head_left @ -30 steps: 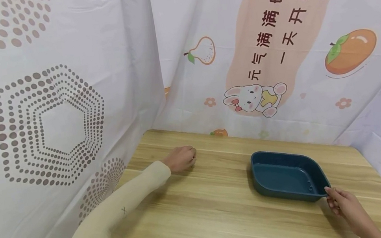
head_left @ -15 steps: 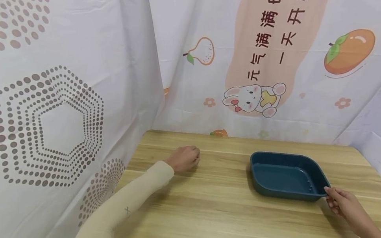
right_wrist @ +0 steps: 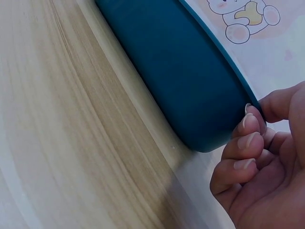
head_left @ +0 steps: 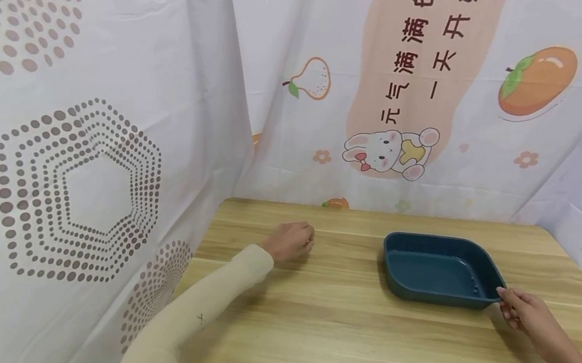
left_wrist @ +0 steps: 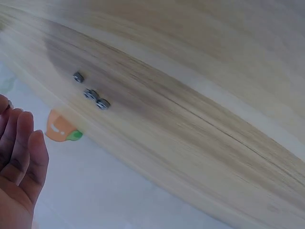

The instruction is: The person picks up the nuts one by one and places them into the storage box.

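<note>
Wood-grain tabletop (head_left: 311, 342), blue tray (head_left: 427, 270) resting on it. Right grip (head_left: 528, 314) pinches tray rim at near right corner. Left grip (head_left: 291, 242) curled, well left of tray; cannot tell if it holds anything. Left wrist view only: three small metal nuts (left_wrist: 90, 94) near that grip, two touching. Head view only: specks (head_left: 475, 289) inside tray, unidentifiable.

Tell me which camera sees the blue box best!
The head view: nearly all of the blue box shows, even its inside. The right wrist view has only its outer wall and part of its rim, cut off at the top, with the right hand pinching a corner. The left wrist view shows none of it.
</note>
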Demonstrator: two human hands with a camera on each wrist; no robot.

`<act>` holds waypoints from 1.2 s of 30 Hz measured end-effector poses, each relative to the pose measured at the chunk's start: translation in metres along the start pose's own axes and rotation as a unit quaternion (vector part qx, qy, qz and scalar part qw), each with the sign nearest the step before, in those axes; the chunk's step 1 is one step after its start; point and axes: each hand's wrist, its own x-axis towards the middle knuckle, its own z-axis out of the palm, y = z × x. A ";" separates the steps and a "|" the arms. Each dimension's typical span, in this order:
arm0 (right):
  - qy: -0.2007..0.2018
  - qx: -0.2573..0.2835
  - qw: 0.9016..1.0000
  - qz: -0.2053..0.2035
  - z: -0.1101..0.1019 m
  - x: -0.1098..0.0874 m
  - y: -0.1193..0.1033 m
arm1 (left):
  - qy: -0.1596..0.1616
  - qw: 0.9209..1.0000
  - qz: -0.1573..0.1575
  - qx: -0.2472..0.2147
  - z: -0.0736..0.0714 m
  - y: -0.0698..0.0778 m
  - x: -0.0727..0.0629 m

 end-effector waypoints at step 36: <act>-0.004 0.006 1.000 0.015 0.000 -0.004 -0.004 | 0.011 0.999 0.015 -0.027 -0.005 0.026 0.026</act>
